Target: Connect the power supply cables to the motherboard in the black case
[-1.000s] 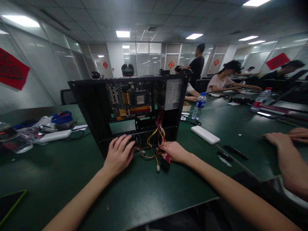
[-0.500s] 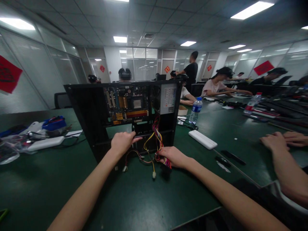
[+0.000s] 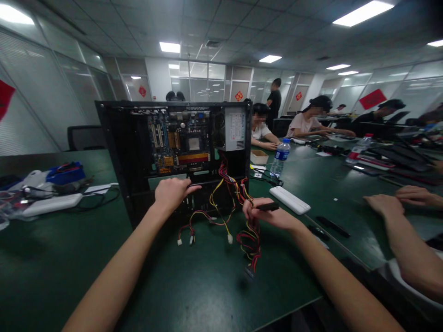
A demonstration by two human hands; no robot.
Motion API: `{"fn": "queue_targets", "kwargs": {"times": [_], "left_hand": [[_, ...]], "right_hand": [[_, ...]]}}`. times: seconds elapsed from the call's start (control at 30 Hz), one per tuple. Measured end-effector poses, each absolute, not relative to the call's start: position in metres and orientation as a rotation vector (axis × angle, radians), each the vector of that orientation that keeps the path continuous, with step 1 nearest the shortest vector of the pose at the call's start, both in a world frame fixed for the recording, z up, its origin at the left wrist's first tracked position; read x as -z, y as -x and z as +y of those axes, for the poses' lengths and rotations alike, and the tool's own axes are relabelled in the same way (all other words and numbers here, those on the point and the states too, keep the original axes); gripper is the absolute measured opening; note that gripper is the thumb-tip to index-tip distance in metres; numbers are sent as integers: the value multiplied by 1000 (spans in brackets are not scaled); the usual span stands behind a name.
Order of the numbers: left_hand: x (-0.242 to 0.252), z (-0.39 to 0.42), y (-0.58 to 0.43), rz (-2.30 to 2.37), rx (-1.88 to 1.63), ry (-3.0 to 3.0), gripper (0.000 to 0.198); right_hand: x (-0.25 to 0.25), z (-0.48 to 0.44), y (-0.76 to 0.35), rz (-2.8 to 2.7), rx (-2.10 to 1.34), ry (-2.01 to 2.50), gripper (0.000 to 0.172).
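Note:
An open black computer case [image 3: 126, 184] stands upright on the table, its motherboard [image 3: 194, 144] and silver power supply [image 3: 235, 129] showing. My left hand [image 3: 171, 194] is closed at the case's lower crossbar, thumb pointing right; the fingertips are hidden. To the right, my right hand [image 3: 268, 214] pinches a bundle of red, yellow and black power supply cables [image 3: 249, 242], which hangs down to a dark wide connector [image 3: 249, 272]. A short dark stick-like piece [image 3: 268, 207] lies across that hand; its kind is unclear. Looser leads with white plugs [image 3: 230, 239] lie before the case.
Right of the case are a water bottle [image 3: 281, 158], a small box [image 3: 259, 157] and a white power strip [image 3: 290, 200]. Another white strip [image 3: 53, 205] lies left, near a blue bag [image 3: 65, 174]. A neighbour's hands [image 3: 384, 203] rest on the table at right.
My right hand has moved right and slightly up, drawing the cable bundle outward, so it now hangs longer. My left hand stays at the crossbar. The view has shifted a little.

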State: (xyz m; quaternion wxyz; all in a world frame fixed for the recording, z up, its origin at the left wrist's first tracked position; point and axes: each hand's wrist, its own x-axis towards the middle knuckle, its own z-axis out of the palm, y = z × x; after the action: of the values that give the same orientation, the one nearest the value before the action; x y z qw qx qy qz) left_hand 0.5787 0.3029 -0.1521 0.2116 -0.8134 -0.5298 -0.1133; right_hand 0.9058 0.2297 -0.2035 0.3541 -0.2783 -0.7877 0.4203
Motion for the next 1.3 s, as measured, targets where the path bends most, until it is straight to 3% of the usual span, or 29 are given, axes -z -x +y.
{"fn": "queue_targets", "kwargs": {"times": [0.2, 0.5, 0.6, 0.7, 0.8, 0.87, 1.07, 1.17, 1.3], "left_hand": [[156, 300, -579, -1480, 299, 2280, 68], [169, 278, -580, -1486, 176, 2343, 66], [174, 276, -579, -1521, 209, 2353, 64], [186, 273, -574, -1375, 469, 2310, 49], [211, 260, -565, -941, 746, 2344, 29], [231, 245, -557, -752, 747, 2562, 29], [258, 203, -531, -1343, 576, 2912, 27], [255, 196, -520, -1478, 634, 2982, 20], [256, 191, -518, -1442, 765, 2965, 30]], "right_hand": [[200, 227, -901, -2071, -940, 817, 35], [199, 213, -873, -1851, -1460, 907, 44], [200, 212, -863, -1982, -1376, 894, 37], [199, 213, -857, -2078, -1171, 892, 35], [201, 218, -856, -2152, -898, 938, 41], [208, 224, -854, -2174, -755, 934, 48], [245, 228, -838, -1873, -761, 871, 73], [251, 221, -830, -1763, -934, 847, 76], [248, 214, -827, -1603, -1007, 817, 73]]}}
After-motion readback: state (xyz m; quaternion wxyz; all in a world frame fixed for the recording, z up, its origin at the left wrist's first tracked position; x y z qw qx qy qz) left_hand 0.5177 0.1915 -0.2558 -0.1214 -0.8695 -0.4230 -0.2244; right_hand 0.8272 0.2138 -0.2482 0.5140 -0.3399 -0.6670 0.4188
